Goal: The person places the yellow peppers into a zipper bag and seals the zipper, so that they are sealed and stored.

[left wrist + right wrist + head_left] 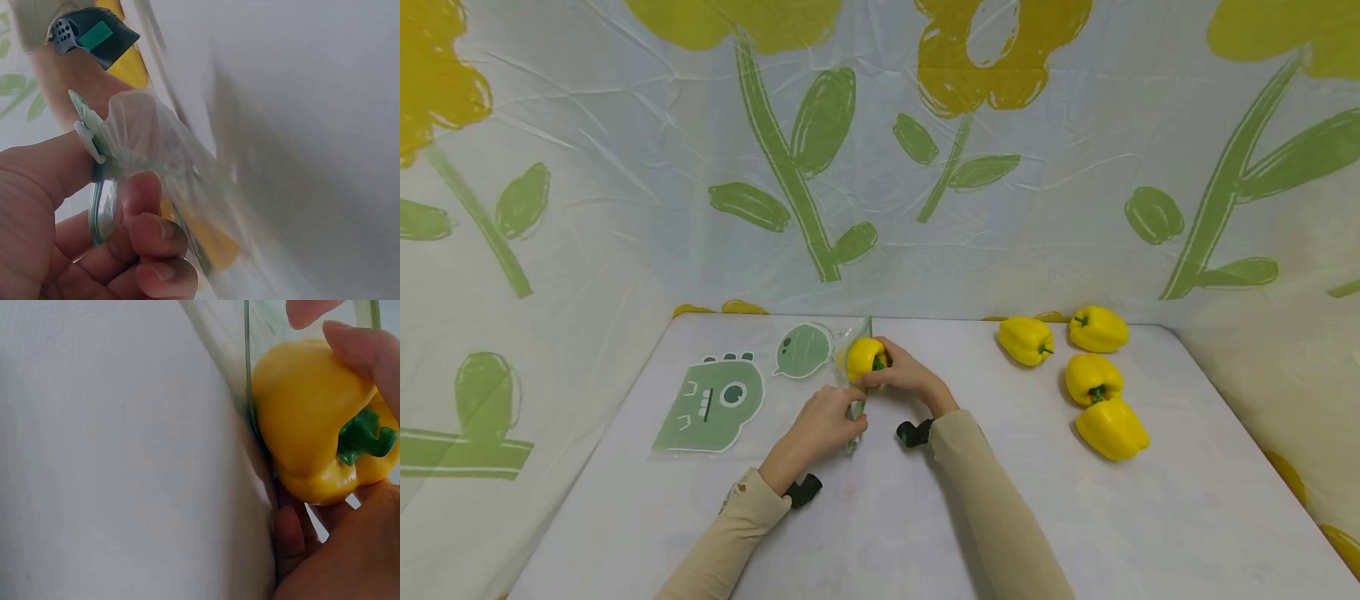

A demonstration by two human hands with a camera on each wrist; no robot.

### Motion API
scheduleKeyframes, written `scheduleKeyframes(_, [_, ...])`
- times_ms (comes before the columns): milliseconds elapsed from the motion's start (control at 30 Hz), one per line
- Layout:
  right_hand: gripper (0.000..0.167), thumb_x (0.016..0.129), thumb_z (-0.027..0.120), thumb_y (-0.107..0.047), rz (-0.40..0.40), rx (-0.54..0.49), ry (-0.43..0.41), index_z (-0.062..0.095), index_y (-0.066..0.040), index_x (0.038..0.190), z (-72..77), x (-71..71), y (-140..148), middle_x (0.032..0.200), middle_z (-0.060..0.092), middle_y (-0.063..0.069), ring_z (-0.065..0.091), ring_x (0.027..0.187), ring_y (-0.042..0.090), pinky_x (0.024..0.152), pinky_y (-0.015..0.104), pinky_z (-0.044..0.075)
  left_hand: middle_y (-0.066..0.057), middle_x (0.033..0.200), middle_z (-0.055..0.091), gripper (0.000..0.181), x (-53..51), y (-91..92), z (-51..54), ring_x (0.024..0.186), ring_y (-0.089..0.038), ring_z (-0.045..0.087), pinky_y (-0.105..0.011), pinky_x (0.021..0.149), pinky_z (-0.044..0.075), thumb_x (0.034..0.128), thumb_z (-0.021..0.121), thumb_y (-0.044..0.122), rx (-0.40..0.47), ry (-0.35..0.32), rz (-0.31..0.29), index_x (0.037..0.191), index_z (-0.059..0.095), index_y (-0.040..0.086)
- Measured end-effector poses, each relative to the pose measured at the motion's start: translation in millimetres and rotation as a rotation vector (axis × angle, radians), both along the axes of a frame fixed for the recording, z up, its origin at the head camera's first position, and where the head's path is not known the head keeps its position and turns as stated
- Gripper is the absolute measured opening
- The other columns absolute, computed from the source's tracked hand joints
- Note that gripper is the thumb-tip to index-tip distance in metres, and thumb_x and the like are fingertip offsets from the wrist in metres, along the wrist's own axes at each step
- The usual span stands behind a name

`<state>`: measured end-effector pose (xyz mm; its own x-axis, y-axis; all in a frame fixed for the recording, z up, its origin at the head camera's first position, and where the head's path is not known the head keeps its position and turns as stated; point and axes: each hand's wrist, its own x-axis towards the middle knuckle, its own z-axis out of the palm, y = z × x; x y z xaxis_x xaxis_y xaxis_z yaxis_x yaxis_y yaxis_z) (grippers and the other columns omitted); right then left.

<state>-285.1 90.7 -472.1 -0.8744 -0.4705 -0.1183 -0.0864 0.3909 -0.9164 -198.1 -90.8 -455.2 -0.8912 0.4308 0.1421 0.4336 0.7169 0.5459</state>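
A clear zip bag [715, 412] printed with a green one-eyed monster lies flat on the table, its mouth to the right. My left hand [822, 423] pinches the near edge of that mouth; in the left wrist view the thumb and curled fingers hold the film beside a white slider [90, 142]. With its thumb and fingers around a yellow bell pepper [862, 358], my right hand [912, 372] holds it at the mouth. The right wrist view shows the pepper's rounded end [294, 412] past the green-edged opening, its green stem [365, 437] facing outward.
Several more yellow bell peppers [1093, 379] lie loosely grouped on the right side of the white table [880, 533]. Behind the table hangs a cloth backdrop [1022, 242] with printed flowers. Dark wrist cameras [805, 492] sit at both sleeves.
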Motion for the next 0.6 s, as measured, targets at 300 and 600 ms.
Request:
scheduleKeyframes(300, [0.077, 0.083, 0.076, -0.032, -0.071, -0.025, 0.008, 0.03, -0.006, 0.139, -5.4, 2.2, -6, 0.128, 0.049, 0.014, 0.049, 0.113, 0.026, 0.101, 0.04, 0.038, -0.006, 0.081, 0.07, 0.027, -0.5, -1.7, 2.2, 0.051, -0.008, 0.043, -0.025, 0.051, 0.04, 0.0801, 0.073, 0.008, -0.019, 0.026, -0.006, 0.106, 0.073, -0.001])
scheduleKeyframes(600, [0.075, 0.088, 0.072, -0.036, -0.083, -0.009, 0.048, 0.035, -0.019, 0.15, -12.8, -2.6, -9, 0.128, 0.054, 0.007, 0.052, 0.109, 0.024, 0.092, 0.039, 0.043, -0.007, 0.083, 0.07, 0.024, -0.4, -2.8, 4.9, 0.058, -0.011, 0.048, -0.028, 0.057, 0.045, 0.0786, 0.073, 0.006, -0.014, 0.059, -0.028, 0.102, 0.074, 0.0])
